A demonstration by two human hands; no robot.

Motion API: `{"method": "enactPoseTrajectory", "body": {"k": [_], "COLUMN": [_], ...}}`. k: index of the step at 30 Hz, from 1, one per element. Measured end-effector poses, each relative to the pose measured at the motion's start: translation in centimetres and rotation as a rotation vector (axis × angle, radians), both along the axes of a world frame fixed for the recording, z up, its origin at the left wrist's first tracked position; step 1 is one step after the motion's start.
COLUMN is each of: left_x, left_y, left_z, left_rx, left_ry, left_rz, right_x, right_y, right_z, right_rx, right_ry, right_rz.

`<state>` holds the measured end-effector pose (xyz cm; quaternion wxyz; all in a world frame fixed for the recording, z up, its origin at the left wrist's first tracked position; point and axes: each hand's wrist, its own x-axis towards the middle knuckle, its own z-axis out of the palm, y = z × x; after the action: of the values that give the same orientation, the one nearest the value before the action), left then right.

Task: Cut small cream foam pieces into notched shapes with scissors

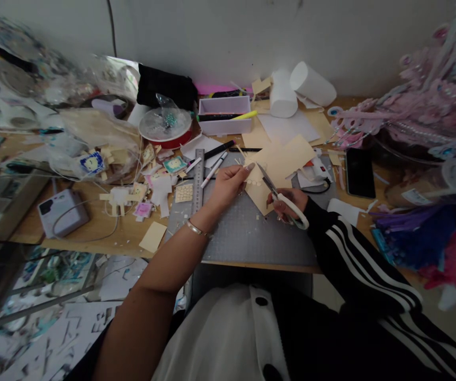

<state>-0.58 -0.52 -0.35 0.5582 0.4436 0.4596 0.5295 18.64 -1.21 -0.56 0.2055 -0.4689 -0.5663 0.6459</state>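
My left hand (231,182) pinches the left edge of a cream sheet of paper (287,161), which is held above a grey cutting mat (235,238). Small rounded shapes are drawn on the paper near my fingertips. My right hand (291,203) is closed round the white handles of a pair of scissors (269,185). Their blades point up and left over the paper, close to my left fingertips. Whether the blades touch the paper is hard to tell.
A metal ruler (198,182) and a white pen (214,169) lie left of my left hand. Behind stands a lilac tray (225,126) with markers. A black phone (360,173) lies at the right, a white charger (63,214) at the left.
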Motion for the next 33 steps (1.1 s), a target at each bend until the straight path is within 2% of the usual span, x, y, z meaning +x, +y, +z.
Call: {"method": "enactPoseTrajectory", "body": {"k": [5,17,28,33], "left_x": [-0.10,-0.18,-0.31,-0.32], "left_y": [0.01,-0.23,0.01,0.14], "left_z": [0.06,0.46,0.20,0.10], "left_rx": [0.021,0.091,0.094,0.082], "left_ry": [0.010,0.002,0.027,0.047], "left_rz": [-0.018,-0.031,-0.034,-0.026], "right_x": [-0.20,0.09,0.00,-0.10], "right_y": [0.01,-0.13,-0.07,-0.01], "right_z": [-0.47,-0.04,-0.40,-0.48], "right_rx": [-0.005,0.015,-0.039,-0.037], "right_ry": [0.042,0.038,-0.060,-0.041], "right_rz": [0.008,0.056,-0.001,-0.022]}}
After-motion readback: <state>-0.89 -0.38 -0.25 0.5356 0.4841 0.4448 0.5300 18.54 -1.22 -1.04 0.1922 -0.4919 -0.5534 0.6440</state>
